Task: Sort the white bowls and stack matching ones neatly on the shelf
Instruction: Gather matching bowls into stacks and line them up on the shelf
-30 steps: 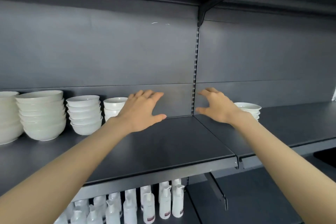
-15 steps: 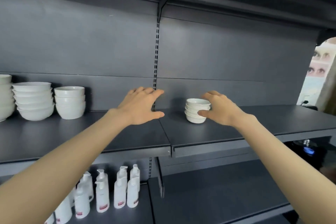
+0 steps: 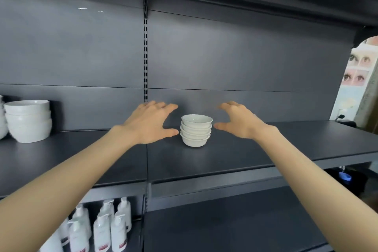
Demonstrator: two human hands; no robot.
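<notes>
Bowl stack upright on shelf, rims up; left hand, right hand flank it, fingers spread.

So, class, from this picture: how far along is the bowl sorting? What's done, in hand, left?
Done: matching larger bowls sit stacked at the left end of the shelf. In hand: the left hand and right hand flank the small bowl stack, fingers spread, no grip on it yet. Left: probably moving that stack beside the others.
</notes>
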